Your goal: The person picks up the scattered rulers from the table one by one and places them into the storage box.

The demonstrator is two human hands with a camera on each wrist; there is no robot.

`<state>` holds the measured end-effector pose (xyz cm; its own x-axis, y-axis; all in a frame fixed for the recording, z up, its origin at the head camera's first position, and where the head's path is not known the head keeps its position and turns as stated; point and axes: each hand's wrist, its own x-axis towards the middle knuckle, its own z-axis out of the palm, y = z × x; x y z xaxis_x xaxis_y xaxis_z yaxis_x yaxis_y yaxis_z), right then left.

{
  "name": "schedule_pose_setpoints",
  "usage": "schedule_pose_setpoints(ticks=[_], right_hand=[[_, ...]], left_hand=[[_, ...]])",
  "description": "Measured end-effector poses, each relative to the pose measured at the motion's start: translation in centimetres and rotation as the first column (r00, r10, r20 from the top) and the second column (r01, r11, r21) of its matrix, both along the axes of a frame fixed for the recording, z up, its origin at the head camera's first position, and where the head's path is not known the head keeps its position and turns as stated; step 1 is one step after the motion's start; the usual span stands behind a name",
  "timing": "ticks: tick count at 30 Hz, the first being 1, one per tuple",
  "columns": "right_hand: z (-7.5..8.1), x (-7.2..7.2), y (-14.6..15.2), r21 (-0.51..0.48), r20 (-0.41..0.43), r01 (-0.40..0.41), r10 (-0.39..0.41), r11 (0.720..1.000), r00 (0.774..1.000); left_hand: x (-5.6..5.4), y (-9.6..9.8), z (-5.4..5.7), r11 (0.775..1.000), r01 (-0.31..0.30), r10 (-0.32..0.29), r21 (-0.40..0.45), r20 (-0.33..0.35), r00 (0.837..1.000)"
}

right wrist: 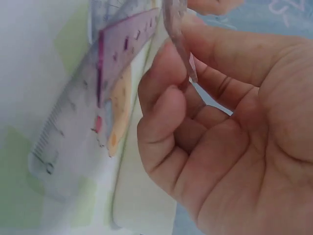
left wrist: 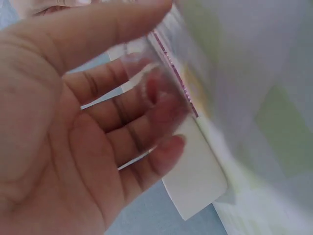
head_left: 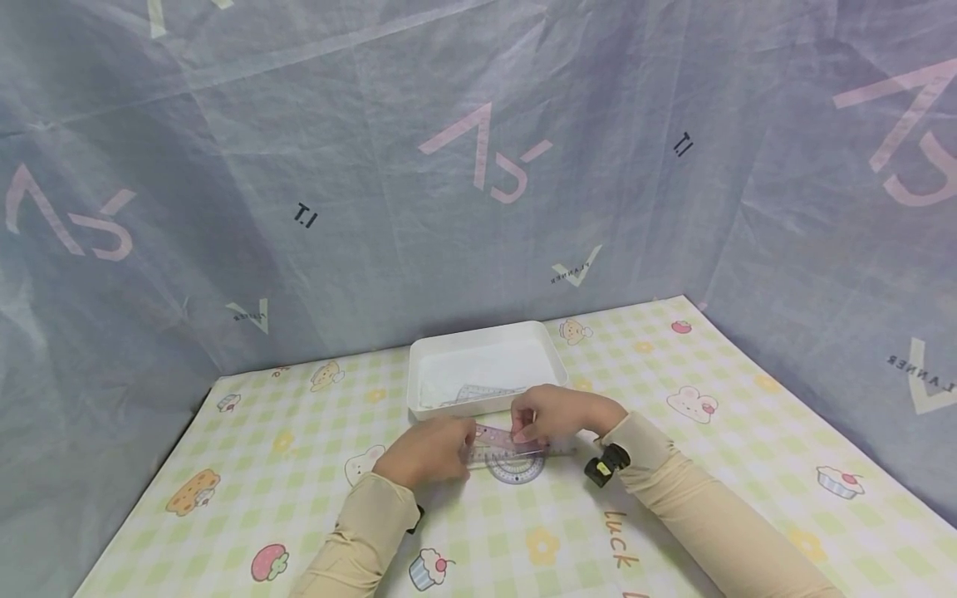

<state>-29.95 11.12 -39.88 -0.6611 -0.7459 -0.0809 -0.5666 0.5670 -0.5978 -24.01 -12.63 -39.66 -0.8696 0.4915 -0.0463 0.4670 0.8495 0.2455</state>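
Note:
A purple-tinted see-through ruler [head_left: 493,437] spans the space between both hands, just in front of the tray. My left hand [head_left: 434,451] grips its left end; in the left wrist view several fingers [left wrist: 137,132] show through the clear plastic beside a purple edge. Thumb and fingers of my right hand [head_left: 553,411] pinch the plastic farther right, seen nearly edge-on in the right wrist view. Below it lie a clear ruler [right wrist: 63,132] and a clear half-round protractor [head_left: 516,471], partly overlapped by the purple ruler.
Behind the hands stands a shallow white tray [head_left: 414,374] with clear set squares [head_left: 482,392] in its front part. A checked cloth [head_left: 299,473] with printed cartoons covers the table. Grey-blue curtains [head_left: 359,191] hang at the back and sides.

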Motion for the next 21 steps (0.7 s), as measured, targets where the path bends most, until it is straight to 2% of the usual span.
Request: schedule_pose_setpoints(ticks=[6,13,21], right_hand=[[0.4,-0.3,0.3,-0.046,-0.055,0.001,-0.004,0.999,0.998],[0.5,-0.5,0.2,-0.167,-0.166,-0.007,-0.021,0.986,0.986],[1.0,-0.3,-0.1,-0.215,-0.261,0.067,-0.124,0.974,0.957]], left_hand=[[-0.4,-0.4,0.3,0.997,-0.016,0.022,0.077,-0.073,0.997],[-1.1,-1.0,0.6,0.995,-0.013,0.031,0.100,-0.179,0.983],[-1.4,-1.6,1.0,0.993,-0.057,0.080,0.099,-0.248,0.965]])
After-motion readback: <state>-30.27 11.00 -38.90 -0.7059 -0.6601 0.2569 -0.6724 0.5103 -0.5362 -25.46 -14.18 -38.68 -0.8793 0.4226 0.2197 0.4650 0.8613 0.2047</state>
